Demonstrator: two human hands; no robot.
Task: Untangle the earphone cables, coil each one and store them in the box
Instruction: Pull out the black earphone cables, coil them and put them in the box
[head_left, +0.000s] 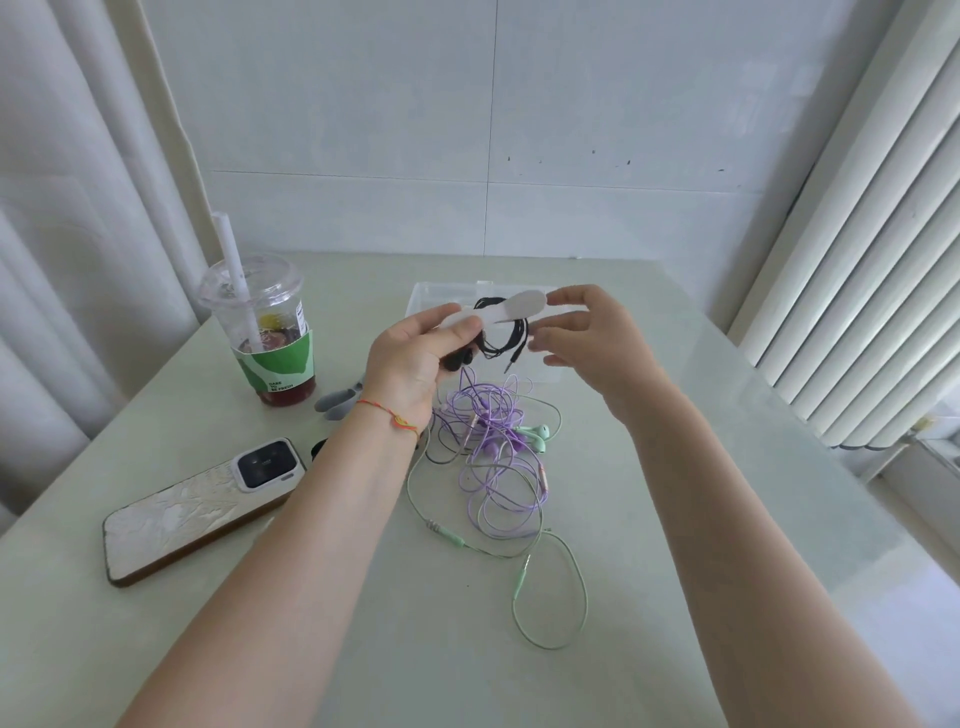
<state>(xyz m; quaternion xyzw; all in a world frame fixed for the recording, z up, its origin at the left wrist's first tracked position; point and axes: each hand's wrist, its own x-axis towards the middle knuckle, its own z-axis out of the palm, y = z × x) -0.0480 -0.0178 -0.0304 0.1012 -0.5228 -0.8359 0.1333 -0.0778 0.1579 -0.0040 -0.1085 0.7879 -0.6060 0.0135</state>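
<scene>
Pale green glossy tabletop (675, 519): near edge out of frame, bare surface at near right and along the right side up to the right edge. Nearest item a mint-green earphone cable (550, 587), its loop lying loose at centre; just past it a purple earphone cable (493, 441) in a tangled heap, the two overlapping, mint earbuds touching the heap's right side. Near left, a phone in a white embossed case (192, 512) lies face down at an angle, close to the left edge. Above the heap, the left hand (410, 364) grips a coiled black earphone cable (501, 332), thumb curled over one end of a pale grey strap (498, 314) that crosses the coil; plug hangs down free. Right hand (592, 338) has fingers spread and relaxed, fingertips at the strap's far end, holding nothing firmly. Behind the hands a clear plastic box (431, 296) sits open on the table; contents hidden by hands. Far left, clear plastic cup with green sleeve (265, 332), straw upright, dark red drink inside. Grey straps (337, 402) lie beside the cup. Far edge meets a white wall.
</scene>
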